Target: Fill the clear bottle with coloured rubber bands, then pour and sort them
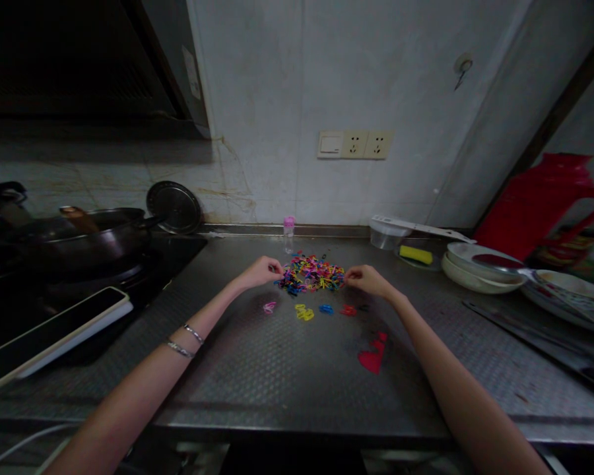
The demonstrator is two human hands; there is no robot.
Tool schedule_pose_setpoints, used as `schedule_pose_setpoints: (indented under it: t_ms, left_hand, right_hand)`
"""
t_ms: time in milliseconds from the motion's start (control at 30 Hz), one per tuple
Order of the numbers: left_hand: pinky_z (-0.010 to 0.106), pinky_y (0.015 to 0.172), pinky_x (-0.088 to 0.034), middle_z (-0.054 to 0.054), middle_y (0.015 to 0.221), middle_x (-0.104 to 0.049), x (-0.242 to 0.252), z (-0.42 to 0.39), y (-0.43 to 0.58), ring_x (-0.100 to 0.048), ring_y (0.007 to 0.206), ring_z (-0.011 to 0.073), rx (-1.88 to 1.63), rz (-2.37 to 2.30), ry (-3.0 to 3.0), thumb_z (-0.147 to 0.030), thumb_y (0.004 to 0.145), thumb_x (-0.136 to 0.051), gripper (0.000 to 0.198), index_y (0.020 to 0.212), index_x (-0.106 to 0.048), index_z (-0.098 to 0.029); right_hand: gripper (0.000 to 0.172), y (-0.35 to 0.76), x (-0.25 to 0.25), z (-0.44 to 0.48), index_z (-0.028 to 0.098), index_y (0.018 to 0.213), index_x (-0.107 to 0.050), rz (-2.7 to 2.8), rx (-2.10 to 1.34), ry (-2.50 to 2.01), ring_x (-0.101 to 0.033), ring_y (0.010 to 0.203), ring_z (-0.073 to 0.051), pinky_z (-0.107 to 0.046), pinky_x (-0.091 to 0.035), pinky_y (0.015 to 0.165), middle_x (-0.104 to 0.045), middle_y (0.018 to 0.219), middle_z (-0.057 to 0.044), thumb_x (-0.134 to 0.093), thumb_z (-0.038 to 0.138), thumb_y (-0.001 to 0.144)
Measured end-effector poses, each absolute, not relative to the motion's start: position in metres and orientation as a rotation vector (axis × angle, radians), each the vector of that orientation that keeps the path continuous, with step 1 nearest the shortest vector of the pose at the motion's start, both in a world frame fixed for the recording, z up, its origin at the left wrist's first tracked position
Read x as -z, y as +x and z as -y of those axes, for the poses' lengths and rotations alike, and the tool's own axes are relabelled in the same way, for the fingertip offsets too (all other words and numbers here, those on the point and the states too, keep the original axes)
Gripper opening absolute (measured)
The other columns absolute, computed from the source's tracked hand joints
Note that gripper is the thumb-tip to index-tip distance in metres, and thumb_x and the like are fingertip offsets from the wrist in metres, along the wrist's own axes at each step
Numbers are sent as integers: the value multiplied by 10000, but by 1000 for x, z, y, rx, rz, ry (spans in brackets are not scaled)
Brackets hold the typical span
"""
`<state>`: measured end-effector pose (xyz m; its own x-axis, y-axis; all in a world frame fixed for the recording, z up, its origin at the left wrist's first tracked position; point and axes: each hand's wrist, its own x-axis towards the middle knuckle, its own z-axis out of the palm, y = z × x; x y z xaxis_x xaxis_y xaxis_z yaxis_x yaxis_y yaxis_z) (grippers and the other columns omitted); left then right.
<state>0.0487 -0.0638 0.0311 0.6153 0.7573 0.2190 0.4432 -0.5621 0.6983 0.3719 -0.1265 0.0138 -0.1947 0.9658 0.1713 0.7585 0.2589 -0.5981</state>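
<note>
A heap of small rubber bands (313,273) in many colours lies on the metal countertop. At its left edge my left hand (264,271) has its fingertips pinched together; whatever is between them is too small to make out. My right hand (369,280) pinches at the right edge of the heap, its fingertips touching or very near a few reddish bands. In front of the heap lie small sorted groups: pink bands (269,307), yellow bands (304,313), blue bands (326,309), red bands (348,310) and dark bands (363,307).
Nearer me lies a red cut-out piece (373,356). A small pink-capped bottle (289,226) stands by the wall. To the left are a phone-like device (54,336) and a pan (86,241) on the stove. Bowls (482,277), a knife (529,340) and a red jug (534,204) are at right.
</note>
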Motion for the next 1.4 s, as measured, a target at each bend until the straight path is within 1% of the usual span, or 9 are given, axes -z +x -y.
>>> schedule_pose_setpoints:
  t_ms: [200, 400, 567, 700, 867, 1067, 1200, 1267, 1400]
  left_hand:
    - [195, 540, -369, 14, 618, -606, -42, 86, 110, -512, 569, 98, -556, -774, 2420, -168, 649, -584, 92, 672, -646, -104]
    - [197, 557, -373, 35, 644, -624, -41, 113, 181, -533, 589, 106, -421, -529, 2611, -123, 651, -569, 92, 692, -652, -115]
    - [194, 568, -379, 26, 678, -642, -38, 128, 217, -542, 599, 105, -279, -525, 2741, -141, 668, -553, 131, 741, -662, -139]
    - [182, 577, -382, 19, 690, -653, -39, 130, 225, -548, 602, 94, -196, -515, 2727, -112, 665, -543, 168, 764, -678, -134]
    - [183, 595, -391, 23, 724, -669, -37, 121, 215, -558, 621, 98, -221, -482, 2624, -124, 662, -547, 217, 822, -693, -131]
    - [194, 609, -394, 32, 718, -662, -41, 98, 177, -558, 643, 105, -392, -512, 2509, -156, 669, -552, 194, 797, -691, -110]
    - [197, 563, -386, 24, 638, -644, -45, 86, 135, -525, 554, 93, -437, -702, 2380, -187, 687, -546, 209, 811, -688, -96]
    - [195, 583, -394, 28, 671, -655, -43, 80, 111, -539, 599, 100, -475, -763, 2359, -212, 668, -580, 196, 783, -694, -102]
    - [218, 649, -429, 39, 736, -675, -31, 60, 66, -566, 653, 115, -614, -936, 2207, -227, 678, -570, 208, 798, -691, -108]
  right_hand:
    - [250, 379, -10, 125, 130, 748, -666, 1968, -512, -1592, -565, 632, -147, -232, -423, 585, -650, 672, -33, -501, 297, 661]
    - [260, 388, -9, 125, 122, 758, -673, 1928, -472, -1609, -563, 633, -151, -230, -417, 580, -656, 680, -42, -503, 288, 655]
    - [230, 397, -9, 122, 127, 730, -672, 1917, -389, -1599, -565, 622, -145, -214, -408, 569, -657, 658, -37, -490, 246, 657]
    - [218, 400, -7, 121, 129, 717, -675, 1910, -364, -1581, -567, 621, -143, -211, -405, 571, -658, 652, -33, -493, 231, 653]
    - [210, 404, -6, 120, 131, 722, -678, 1882, -350, -1598, -576, 619, -146, -214, -409, 565, -664, 657, -38, -510, 239, 657]
    - [217, 404, -2, 118, 131, 761, -682, 1883, -328, -1604, -603, 663, -164, -229, -434, 605, -680, 708, -54, -515, 250, 691]
    - [238, 398, 0, 117, 140, 843, -685, 1893, -267, -1608, -615, 719, -169, -239, -449, 660, -693, 788, -60, -511, 244, 719]
    - [251, 394, 0, 117, 142, 882, -684, 1903, -241, -1632, -616, 726, -169, -239, -454, 663, -695, 812, -64, -511, 244, 731]
    - [249, 386, -1, 117, 155, 898, -688, 1977, -230, -1630, -614, 746, -169, -238, -455, 679, -695, 847, -63, -517, 251, 744]
